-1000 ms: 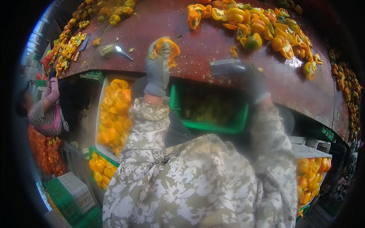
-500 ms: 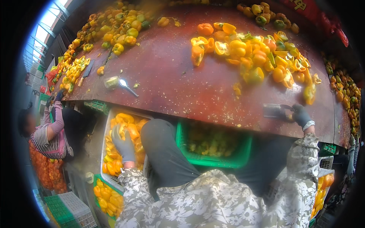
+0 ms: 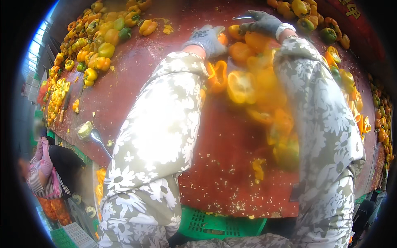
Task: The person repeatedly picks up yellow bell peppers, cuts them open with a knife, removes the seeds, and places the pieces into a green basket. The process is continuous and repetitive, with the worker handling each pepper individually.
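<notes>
Both arms had reached forward from the table edge; gloved left hand [image 3: 206, 39] gripped an orange pepper [image 3: 223, 39]; right hand [image 3: 262, 22] clasped a knife [image 3: 242, 17].

Both forearms wear loose sleeves of grey-beige cloth printed with white flowers. The left hand [image 3: 206, 39] wears a light grey knitted glove; the right hand [image 3: 262, 22] wears a darker grey one with a pale cuff.

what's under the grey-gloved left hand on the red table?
The left hand rests on an orange bell pepper atop the red table; the glove covers most of it.
</notes>
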`<state>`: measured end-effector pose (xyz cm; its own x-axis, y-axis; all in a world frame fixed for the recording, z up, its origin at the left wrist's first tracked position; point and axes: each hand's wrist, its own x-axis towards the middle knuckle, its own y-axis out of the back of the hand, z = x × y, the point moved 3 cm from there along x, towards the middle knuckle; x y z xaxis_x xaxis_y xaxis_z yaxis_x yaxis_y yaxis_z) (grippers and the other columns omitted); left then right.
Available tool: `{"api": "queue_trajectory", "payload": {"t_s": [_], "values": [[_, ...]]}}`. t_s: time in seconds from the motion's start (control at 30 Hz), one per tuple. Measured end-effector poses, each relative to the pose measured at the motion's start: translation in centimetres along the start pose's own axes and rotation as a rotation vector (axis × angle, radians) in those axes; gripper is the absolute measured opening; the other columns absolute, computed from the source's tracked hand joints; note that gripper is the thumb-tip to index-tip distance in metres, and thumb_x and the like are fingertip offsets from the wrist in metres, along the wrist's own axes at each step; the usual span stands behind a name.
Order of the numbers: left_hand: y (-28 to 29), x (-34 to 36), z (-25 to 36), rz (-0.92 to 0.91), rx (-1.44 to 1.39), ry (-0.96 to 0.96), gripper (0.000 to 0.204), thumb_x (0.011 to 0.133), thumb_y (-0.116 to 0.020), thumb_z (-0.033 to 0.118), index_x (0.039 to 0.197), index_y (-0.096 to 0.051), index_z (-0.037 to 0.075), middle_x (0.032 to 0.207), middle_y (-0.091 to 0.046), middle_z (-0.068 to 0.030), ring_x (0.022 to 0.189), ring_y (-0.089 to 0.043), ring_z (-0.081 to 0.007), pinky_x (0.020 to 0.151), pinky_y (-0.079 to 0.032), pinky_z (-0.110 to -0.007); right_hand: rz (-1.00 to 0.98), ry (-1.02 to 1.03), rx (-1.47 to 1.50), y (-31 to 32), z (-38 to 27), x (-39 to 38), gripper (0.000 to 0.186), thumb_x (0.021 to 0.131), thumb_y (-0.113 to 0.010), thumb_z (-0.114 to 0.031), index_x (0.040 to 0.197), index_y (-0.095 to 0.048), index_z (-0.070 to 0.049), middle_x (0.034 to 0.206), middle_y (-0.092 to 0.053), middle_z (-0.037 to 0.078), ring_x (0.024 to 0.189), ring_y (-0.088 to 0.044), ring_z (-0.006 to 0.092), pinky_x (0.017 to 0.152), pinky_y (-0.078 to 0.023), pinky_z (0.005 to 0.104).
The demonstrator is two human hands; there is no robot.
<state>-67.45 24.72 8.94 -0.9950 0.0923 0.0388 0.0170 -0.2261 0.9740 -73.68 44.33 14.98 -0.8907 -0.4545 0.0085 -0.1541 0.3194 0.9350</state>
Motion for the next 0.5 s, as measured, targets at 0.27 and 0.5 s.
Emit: {"api": "queue_trajectory", "payload": {"t_s": [0.27,0.5], "values": [[-1.5,-5.9,0.5,0.198,0.006,-0.109,0.076,0.073,-0.077,0.045,0.140,-0.055,0.018,0.137,-0.057,-0.0140,0.127,-0.055,-0.0306,0.109,-0.041,-0.044,-0.245,0.130,0.159,-5.2,3.0,-0.7,0.061,0.082,-0.077,-0.035,0.134,-0.060,-0.010,0.131,-0.063,0.013,0.122,-0.057,0.0259,0.104,-0.043,0.0365],[-0.3,-18.7,2.0,0.105,-0.050,0.176,0.076,0.075,-0.077,0.041,0.145,-0.052,0.025,0.147,-0.049,-0.0117,0.132,-0.048,-0.0377,0.112,-0.041,-0.045,-0.281,0.224,0.137,-8.2,-4.8,-9.3,0.073,0.075,-0.082,-0.024,0.142,-0.055,-0.011,0.139,-0.058,0.014,0.127,-0.057,0.0326,0.113,-0.041,0.0357]]}}
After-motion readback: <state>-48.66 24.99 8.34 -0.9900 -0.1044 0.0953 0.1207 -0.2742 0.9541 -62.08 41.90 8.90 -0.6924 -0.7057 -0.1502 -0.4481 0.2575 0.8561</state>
